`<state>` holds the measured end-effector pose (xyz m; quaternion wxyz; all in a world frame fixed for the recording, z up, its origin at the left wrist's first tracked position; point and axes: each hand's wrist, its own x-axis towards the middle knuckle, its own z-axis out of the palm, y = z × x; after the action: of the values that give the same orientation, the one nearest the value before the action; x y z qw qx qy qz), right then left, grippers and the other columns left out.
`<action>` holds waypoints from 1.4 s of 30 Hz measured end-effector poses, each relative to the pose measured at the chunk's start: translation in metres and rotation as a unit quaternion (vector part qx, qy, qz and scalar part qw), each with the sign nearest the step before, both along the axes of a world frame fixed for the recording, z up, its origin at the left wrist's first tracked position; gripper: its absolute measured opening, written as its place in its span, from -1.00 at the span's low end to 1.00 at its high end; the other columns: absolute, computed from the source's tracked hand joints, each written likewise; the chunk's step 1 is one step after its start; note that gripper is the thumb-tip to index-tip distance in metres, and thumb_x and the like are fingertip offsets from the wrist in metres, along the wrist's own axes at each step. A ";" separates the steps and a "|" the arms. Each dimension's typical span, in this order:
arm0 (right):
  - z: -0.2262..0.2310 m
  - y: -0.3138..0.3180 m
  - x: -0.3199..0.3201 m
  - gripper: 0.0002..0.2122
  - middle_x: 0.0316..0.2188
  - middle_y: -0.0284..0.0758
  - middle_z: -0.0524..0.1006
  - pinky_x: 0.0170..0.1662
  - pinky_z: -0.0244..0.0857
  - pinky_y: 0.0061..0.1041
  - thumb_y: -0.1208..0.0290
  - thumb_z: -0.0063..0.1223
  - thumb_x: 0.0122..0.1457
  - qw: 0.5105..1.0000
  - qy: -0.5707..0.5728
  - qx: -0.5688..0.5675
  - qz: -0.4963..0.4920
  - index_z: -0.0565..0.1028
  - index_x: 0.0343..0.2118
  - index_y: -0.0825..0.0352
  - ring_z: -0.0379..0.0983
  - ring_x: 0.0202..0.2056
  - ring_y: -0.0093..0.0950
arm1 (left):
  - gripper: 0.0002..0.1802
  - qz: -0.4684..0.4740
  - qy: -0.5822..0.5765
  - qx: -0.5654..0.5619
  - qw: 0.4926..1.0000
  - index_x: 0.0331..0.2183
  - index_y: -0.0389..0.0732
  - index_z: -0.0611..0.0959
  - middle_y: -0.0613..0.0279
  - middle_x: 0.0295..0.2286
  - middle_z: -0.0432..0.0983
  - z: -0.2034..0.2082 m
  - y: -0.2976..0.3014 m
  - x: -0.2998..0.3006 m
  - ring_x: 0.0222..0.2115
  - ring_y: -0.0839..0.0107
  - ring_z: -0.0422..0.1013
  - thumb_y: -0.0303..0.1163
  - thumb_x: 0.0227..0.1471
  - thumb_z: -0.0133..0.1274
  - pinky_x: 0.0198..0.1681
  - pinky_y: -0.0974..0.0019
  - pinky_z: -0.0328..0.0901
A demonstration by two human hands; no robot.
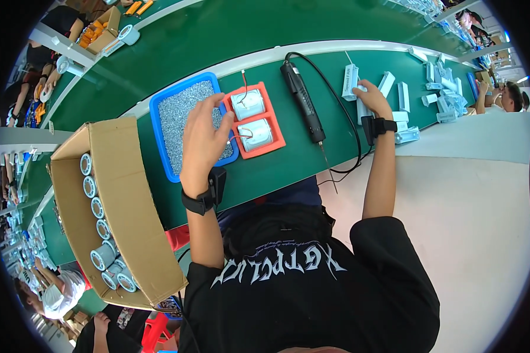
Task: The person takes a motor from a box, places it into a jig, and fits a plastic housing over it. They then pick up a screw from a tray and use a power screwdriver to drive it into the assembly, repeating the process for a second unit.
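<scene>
A green table (265, 172) crosses the room, a carton (123, 176) at its left end. The left hand (201, 138), loosely spread, seemingly empty, hangs at the right rim of the blue tray (154, 117), beside two motors (248, 105) in the red tray (281, 139). The driver (303, 100) pokes its bit (330, 167) past the near edge — its cord (357, 132), looping through the gap rightward, could snag and drag it off. The right hand (374, 101) touches a casing (349, 81) toward the far edge — whether gripped, I can't tell.

- I note bright, even light over my green workbench (265, 173).
- Pale floor (465, 235) to my right nearly washed out.
- Fisheye bends straight edges near the black rim.
- Far background soft.
</scene>
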<state>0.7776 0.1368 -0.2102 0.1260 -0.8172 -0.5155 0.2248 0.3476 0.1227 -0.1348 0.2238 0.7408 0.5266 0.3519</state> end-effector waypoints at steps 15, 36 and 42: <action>0.068 0.003 -0.102 -0.69 -0.42 -0.24 0.44 -0.17 0.43 -0.24 0.20 -0.20 0.27 0.681 0.674 0.278 0.065 0.32 -0.18 0.42 0.43 -0.36 -0.34 | -0.54 -0.149 0.106 -0.017 0.983 -0.09 -0.21 0.54 0.06 -0.18 0.49 -0.014 0.045 0.008 -0.09 0.07 0.34 -0.40 -0.12 0.18 0.01 0.13 0.24; 0.091 0.018 -0.217 -0.69 -0.06 -0.11 0.42 0.08 0.26 -0.27 0.48 0.00 0.21 0.762 0.415 0.271 0.417 0.27 -0.01 0.36 0.36 0.02 -0.28 | -0.91 -0.131 -0.139 -0.040 0.981 -0.37 -0.36 0.61 0.10 -0.48 0.52 -0.017 0.028 0.019 -0.50 0.29 0.46 -0.56 0.02 0.05 -0.45 0.33 0.32; 0.079 0.017 -0.215 -0.64 -0.02 -0.10 0.41 0.09 0.27 -0.32 0.56 0.06 0.16 0.750 0.431 0.258 0.431 0.25 0.00 0.34 0.35 0.06 -0.27 | -0.89 -0.164 -0.158 -0.001 0.974 -0.34 -0.34 0.60 0.10 -0.48 0.48 -0.021 0.029 0.017 -0.51 0.22 0.43 -0.56 0.01 0.06 -0.45 0.31 0.30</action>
<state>0.5626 0.1541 -0.1313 0.4309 -0.2612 -0.7423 0.4416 0.3649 0.1518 -0.1563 0.3602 0.7517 0.3559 0.4225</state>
